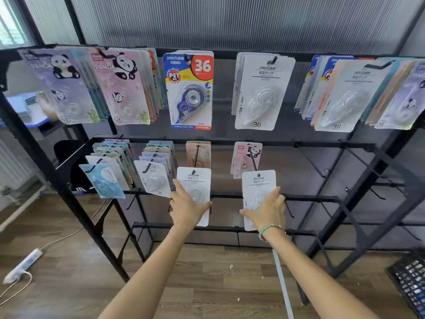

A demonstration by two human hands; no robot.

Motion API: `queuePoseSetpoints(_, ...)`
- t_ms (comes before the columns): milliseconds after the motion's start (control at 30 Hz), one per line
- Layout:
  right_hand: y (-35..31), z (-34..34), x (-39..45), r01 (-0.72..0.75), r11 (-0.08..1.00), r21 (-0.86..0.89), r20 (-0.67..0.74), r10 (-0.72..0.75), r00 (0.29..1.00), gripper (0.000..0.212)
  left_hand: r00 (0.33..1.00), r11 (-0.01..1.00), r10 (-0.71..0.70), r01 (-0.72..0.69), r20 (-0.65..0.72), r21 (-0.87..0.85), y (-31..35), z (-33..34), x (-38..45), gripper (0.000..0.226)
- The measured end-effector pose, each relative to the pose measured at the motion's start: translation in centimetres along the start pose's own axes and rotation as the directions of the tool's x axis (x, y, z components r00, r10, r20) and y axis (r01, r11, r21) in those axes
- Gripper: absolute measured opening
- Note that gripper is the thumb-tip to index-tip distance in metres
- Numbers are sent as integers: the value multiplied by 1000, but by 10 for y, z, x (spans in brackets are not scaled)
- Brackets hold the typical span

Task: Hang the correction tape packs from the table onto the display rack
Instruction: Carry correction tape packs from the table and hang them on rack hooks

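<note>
My left hand [187, 209] grips a white correction tape pack [195, 183] whose hang hole sits at the tip of a middle-row hook of the black display rack [299, 198]. My right hand [268, 211] grips a second white correction tape pack [258, 184], its hole likewise at the tip of the neighbouring hook to the right. Behind them on the same hooks hang a beige pack [199, 154] and a pink panda pack [246, 157]. The table is not in view.
The top row holds purple and pink panda packs [119, 88], a blue pack marked 36 [189, 90] and white packs [262, 93]. Several bare hooks [308, 161] stick out at the right of the middle row. A power strip [23, 265] lies on the wooden floor at the left.
</note>
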State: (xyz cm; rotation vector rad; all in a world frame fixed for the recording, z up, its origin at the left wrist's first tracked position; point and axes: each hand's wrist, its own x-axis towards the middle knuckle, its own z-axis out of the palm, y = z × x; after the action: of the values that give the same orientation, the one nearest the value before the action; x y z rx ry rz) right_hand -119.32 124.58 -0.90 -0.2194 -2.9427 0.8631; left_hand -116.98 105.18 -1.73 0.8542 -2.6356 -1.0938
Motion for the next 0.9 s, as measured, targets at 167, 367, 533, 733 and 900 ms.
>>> queuePoseSetpoints(167, 4, 2, 5, -3, 1000, -24, 36, 4, 999, 132, 1000, 1000, 9, -9, -3, 7, -1, 0, 1, 133)
queuePoseSetpoints(367, -2, 12, 16, -7, 998, 61, 50, 4, 999, 134, 998, 997, 50, -49, 26, -55, -3, 3, 9, 139)
queuePoseSetpoints(533, -8, 27, 38, -18, 996, 91, 24, 16, 1000, 136, 997, 994, 77, -74, 30, -86, 1, 14, 37, 139)
queuePoseSetpoints(733, -20, 46, 84, -33, 997, 68, 27, 32, 999, 120, 994, 985, 99, -91, 45, -143, 15, 28, 79, 136)
queuePoseSetpoints(900, -29, 53, 113, -47, 983, 178, -11, 49, 999, 136, 991, 982, 127, -120, 41, -144, 24, 35, 106, 133)
